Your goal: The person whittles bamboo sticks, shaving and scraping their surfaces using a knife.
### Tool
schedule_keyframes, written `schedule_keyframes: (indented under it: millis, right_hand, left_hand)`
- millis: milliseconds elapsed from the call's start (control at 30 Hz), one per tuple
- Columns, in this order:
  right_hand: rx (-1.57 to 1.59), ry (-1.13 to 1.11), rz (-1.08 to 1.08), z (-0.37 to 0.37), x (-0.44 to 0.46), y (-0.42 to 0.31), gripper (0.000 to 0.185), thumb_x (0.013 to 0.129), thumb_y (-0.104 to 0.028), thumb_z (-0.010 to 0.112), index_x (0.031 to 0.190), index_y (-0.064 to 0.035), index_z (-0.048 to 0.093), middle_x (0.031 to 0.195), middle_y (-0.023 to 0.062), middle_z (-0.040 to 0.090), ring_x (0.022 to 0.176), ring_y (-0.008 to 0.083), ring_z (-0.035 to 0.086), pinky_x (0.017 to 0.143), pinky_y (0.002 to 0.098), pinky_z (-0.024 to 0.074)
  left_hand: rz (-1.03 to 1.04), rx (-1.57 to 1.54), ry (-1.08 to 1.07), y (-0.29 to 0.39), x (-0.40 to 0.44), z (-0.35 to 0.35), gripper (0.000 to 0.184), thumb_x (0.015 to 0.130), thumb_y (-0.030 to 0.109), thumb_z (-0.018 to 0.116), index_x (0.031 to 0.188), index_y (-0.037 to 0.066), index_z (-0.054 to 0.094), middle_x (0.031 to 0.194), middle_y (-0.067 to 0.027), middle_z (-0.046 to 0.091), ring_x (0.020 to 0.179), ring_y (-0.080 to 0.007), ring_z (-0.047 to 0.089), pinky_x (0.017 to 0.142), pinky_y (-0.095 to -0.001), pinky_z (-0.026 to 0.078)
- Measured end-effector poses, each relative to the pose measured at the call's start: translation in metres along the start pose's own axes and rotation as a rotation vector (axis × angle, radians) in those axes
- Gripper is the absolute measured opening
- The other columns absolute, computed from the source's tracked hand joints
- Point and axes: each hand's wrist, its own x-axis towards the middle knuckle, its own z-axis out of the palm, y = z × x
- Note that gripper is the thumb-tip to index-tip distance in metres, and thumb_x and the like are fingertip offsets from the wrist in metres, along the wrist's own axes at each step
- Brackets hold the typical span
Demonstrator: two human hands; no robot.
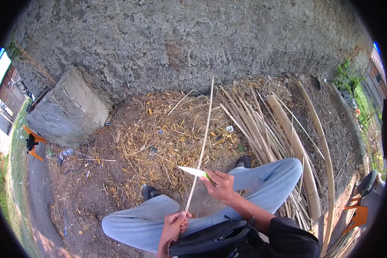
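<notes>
My left hand (pixel 175 224) is closed around the lower end of a long, thin bamboo strip (pixel 207 124), which slants up and away toward the wall. In my right hand (pixel 220 185) is a knife with a green handle (pixel 206 175), my fingers wrapped round it. The pale knife blade (pixel 191 171) points left and crosses the strip a little above my left hand. Whether the edge presses into the strip, I cannot tell.
Split bamboo strips (pixel 253 124) lie in a pile at right, beside a thick bamboo pole (pixel 292 142) and a curved pole (pixel 320 129). Shavings and dry leaves (pixel 155 146) litter the ground. A rough wall (pixel 193 47) rises ahead, with a concrete block (pixel 73 109) at left.
</notes>
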Motion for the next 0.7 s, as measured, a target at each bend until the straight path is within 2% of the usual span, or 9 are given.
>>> schedule_keyframes:
  millis: [67,300,367,467,567,600,633,667,700]
  right_hand:
    - [0.029,0.004,0.042,-0.002,0.004,0.005,0.028,0.078,-0.015,0.082,0.104,-0.0058,0.076,0.060,0.0055,0.059,0.042,0.0191,0.052,0.040,0.0326,0.0396]
    - [-0.015,0.078,0.044,-0.011,0.022,0.017,0.026,0.080,-0.016,0.081,0.103,-0.0064,0.076,0.061,0.0065,0.060,0.043,0.0196,0.053,0.041,0.0339,0.0390]
    - [-0.053,0.051,0.060,-0.011,0.026,0.023,0.025,0.080,-0.023,0.081,0.099,-0.0062,0.077,0.061,0.0047,0.061,0.043,0.0192,0.054,0.040,0.0342,0.0387]
    - [-0.025,0.061,0.012,-0.008,0.028,0.024,0.025,0.081,-0.017,0.080,0.103,-0.0066,0.076,0.062,0.0069,0.060,0.044,0.0201,0.053,0.041,0.0334,0.0378]
    - [-0.017,0.098,0.024,-0.004,0.032,0.021,0.025,0.082,-0.020,0.080,0.103,-0.0065,0.077,0.061,0.0066,0.060,0.043,0.0184,0.053,0.041,0.0330,0.0372]
    - [-0.017,0.104,0.017,-0.005,0.036,0.024,0.025,0.082,-0.020,0.080,0.103,-0.0065,0.077,0.061,0.0066,0.060,0.043,0.0184,0.053,0.041,0.0330,0.0372]
    - [-0.023,0.113,0.108,-0.006,0.040,0.027,0.025,0.082,-0.021,0.080,0.102,-0.0063,0.077,0.060,0.0064,0.060,0.043,0.0178,0.053,0.041,0.0327,0.0374]
    - [-0.028,0.121,0.200,-0.008,0.042,0.031,0.025,0.082,-0.023,0.080,0.101,-0.0061,0.078,0.060,0.0061,0.060,0.043,0.0172,0.054,0.041,0.0325,0.0376]
    - [-0.029,0.121,0.202,-0.010,0.043,0.035,0.025,0.082,-0.023,0.080,0.101,-0.0061,0.078,0.060,0.0061,0.060,0.043,0.0172,0.054,0.041,0.0325,0.0376]
  left_hand:
    - [-0.020,0.017,-0.010,-0.007,-0.004,-0.003,0.027,0.107,0.021,0.048,0.103,-0.004,0.060,0.064,0.0040,0.043,0.049,-0.0026,0.032,0.043,-0.0212,0.023]
    - [0.010,0.085,-0.030,-0.015,-0.010,-0.015,0.028,0.107,0.020,0.050,0.102,-0.005,0.061,0.062,0.0037,0.043,0.050,-0.0030,0.034,0.043,-0.0218,0.025]
    - [0.027,0.137,-0.030,-0.016,-0.013,-0.022,0.028,0.106,0.019,0.050,0.102,-0.006,0.061,0.062,0.0035,0.043,0.050,-0.0030,0.034,0.043,-0.0219,0.025]
    - [0.012,0.154,-0.038,-0.019,-0.018,-0.030,0.029,0.106,0.021,0.051,0.104,-0.006,0.061,0.064,0.0023,0.044,0.050,-0.0041,0.036,0.044,-0.0227,0.027]
    - [-0.015,0.069,-0.023,-0.028,-0.022,-0.034,0.025,0.105,0.017,0.052,0.103,-0.006,0.063,0.061,0.0036,0.044,0.050,-0.0029,0.036,0.044,-0.0228,0.027]
    - [-0.010,0.181,0.042,-0.024,-0.031,-0.030,0.031,0.103,0.030,0.054,0.089,0.004,0.061,0.060,0.0058,0.043,0.050,-0.0032,0.035,0.045,-0.0230,0.025]
    - [-0.006,0.294,0.109,-0.019,-0.039,-0.027,0.040,0.101,0.043,0.056,0.075,0.013,0.060,0.058,0.0081,0.043,0.050,-0.0034,0.034,0.046,-0.0231,0.023]
    - [-0.002,0.297,0.106,-0.015,-0.044,-0.025,0.040,0.101,0.043,0.056,0.075,0.013,0.060,0.058,0.0081,0.043,0.050,-0.0034,0.034,0.046,-0.0231,0.023]
    - [0.000,0.297,0.089,-0.011,-0.051,-0.026,0.037,0.101,0.041,0.057,0.080,0.011,0.063,0.060,0.0080,0.044,0.051,-0.0035,0.035,0.047,-0.0232,0.024]
